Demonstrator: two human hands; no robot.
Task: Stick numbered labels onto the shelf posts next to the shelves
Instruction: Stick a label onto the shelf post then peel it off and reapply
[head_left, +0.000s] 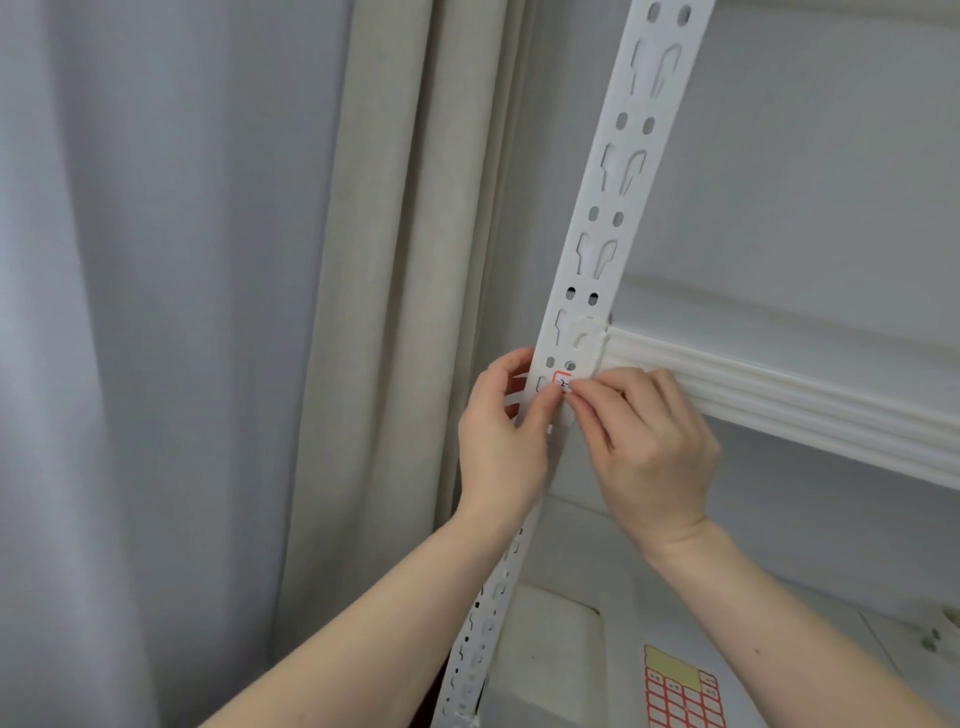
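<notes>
Currently the label (562, 383) sits on the shelf post (597, 249), at 9 o'clock of the shelf (779, 400). Left hand (498, 441) grip wraps the post, thumb on the label; right hand (649, 452) fingertips pinch its edge. Risk: uneven pressing could leave it crooked or lifting over a slot.

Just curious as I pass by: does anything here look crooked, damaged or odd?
Nothing stands out. Both hands, left and right, press a red-edged label on the post beside the shelf. The label sheet lies flat below.
</notes>
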